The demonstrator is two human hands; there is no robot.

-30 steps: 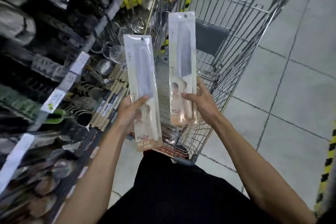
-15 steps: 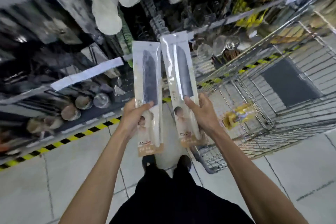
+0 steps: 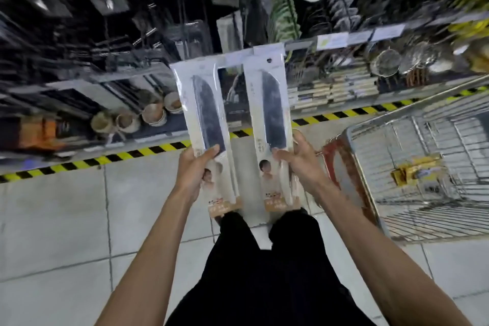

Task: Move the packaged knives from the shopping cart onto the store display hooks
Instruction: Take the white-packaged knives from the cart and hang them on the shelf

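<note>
Standing nearly upright side by side with a gap between: left packaged knife (image 3: 209,124) and right packaged knife (image 3: 272,114), each showing a broad dark blade and pale handle on a white card under clear film. Being held above the floor by the handle ends. Standing at right, just beside them: wire shopping cart (image 3: 436,227).

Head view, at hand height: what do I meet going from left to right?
left hand → left knife pack → right knife pack → right hand → cart, with a yellow pack lying inside it.
</note>
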